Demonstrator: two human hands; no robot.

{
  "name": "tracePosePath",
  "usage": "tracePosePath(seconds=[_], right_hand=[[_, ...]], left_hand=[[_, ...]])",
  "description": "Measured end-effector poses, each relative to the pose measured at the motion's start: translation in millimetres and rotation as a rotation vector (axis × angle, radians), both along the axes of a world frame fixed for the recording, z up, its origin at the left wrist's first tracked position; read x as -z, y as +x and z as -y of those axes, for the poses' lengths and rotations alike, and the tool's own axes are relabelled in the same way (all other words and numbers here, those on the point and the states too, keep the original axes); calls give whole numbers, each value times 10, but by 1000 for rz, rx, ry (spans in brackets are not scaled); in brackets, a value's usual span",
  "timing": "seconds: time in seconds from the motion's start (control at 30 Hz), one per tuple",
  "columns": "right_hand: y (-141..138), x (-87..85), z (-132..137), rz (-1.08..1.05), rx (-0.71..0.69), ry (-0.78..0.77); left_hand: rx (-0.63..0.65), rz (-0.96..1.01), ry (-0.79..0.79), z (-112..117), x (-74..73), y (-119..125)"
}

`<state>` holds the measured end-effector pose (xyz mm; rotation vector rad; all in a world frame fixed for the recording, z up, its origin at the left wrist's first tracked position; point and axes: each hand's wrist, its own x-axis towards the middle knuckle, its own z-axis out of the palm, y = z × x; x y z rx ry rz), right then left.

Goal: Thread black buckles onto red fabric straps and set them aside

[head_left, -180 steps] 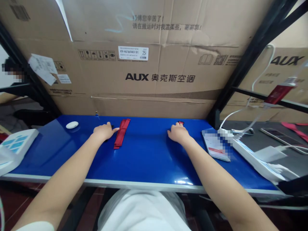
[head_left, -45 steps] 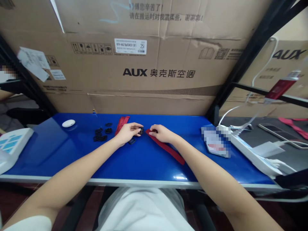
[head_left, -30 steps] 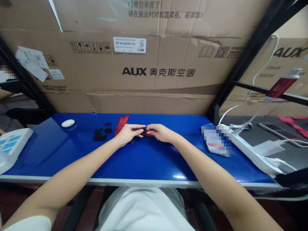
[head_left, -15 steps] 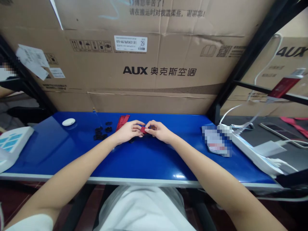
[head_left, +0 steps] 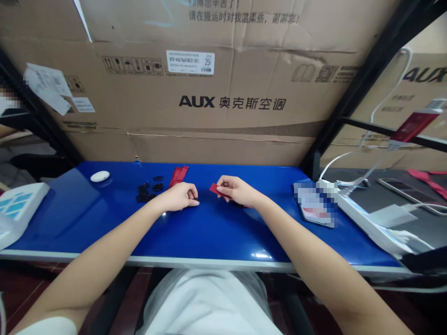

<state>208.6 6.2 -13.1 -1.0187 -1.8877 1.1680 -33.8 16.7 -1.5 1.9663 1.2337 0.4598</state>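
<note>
My right hand (head_left: 233, 188) pinches the end of a red strap (head_left: 214, 188) just above the blue table (head_left: 209, 228); the rest of the strap is hidden under my hand and arm. My left hand (head_left: 179, 197) rests on the table a little to the left, fingers curled over a small black piece I cannot make out. More red straps (head_left: 178, 175) lie behind my left hand. A small pile of black plastic rings and buckles (head_left: 148, 190) sits to its left.
A big AUX cardboard box (head_left: 223, 102) stands along the back. A white oval object (head_left: 99, 176) lies at the far left, a white box (head_left: 17, 209) at the left edge. On the right are a card (head_left: 314, 204), a white power strip (head_left: 370, 223), cables and a phone (head_left: 401, 190).
Half a second ago both hands met at the middle around the strap end. They have drawn apart: my left hand dropped to the table and curled, my right keeps the red strap end.
</note>
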Motion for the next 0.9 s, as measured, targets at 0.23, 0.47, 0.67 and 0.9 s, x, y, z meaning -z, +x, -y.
tracePosePath(seconds=[0.23,0.47,0.67,0.9], right_hand=[[-23,50,13,111,-29,209],[-25,-28,34,19,-49,289],[27,-52,21,-2,-29,306],[-49,-42,23,-141,-74,191]], left_hand=[[-20,572,-118,-45,45,156],[16,672,-259,6,73,228],[39,800,-374,10,49,232],[32,810,-397,18,88,261]])
